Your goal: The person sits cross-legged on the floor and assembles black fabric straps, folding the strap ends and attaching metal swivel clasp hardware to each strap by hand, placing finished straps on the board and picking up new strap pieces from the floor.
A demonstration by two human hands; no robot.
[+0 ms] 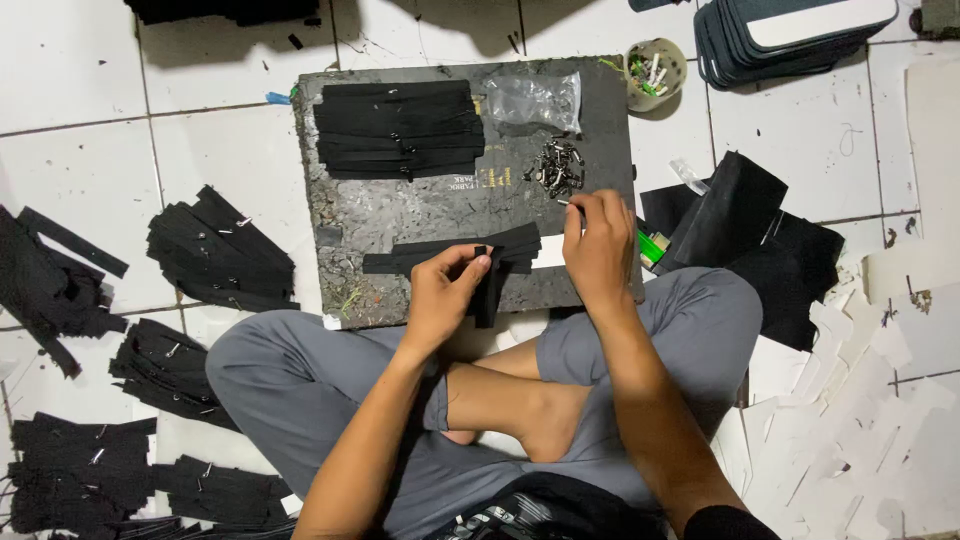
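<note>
I sit cross-legged on a white tiled floor at a dark work board (400, 215). My left hand (445, 295) pinches a narrow black strip (487, 295) that hangs down from my fingers. My right hand (598, 245) holds a small metal piece (563, 202) at its fingertips, just below a pile of small metal parts (555, 165). Several more black strips (450, 250) lie across the board under my hands. A neat stack of black strips (398, 128) rests at the board's far left.
A clear plastic bag (535, 98) lies on the board. A small cup (652, 70) of odds and ends stands beyond it. Heaps of black strips (220, 250) cover the floor at left. Black sheets (735, 215) and white scraps (850, 400) lie at right.
</note>
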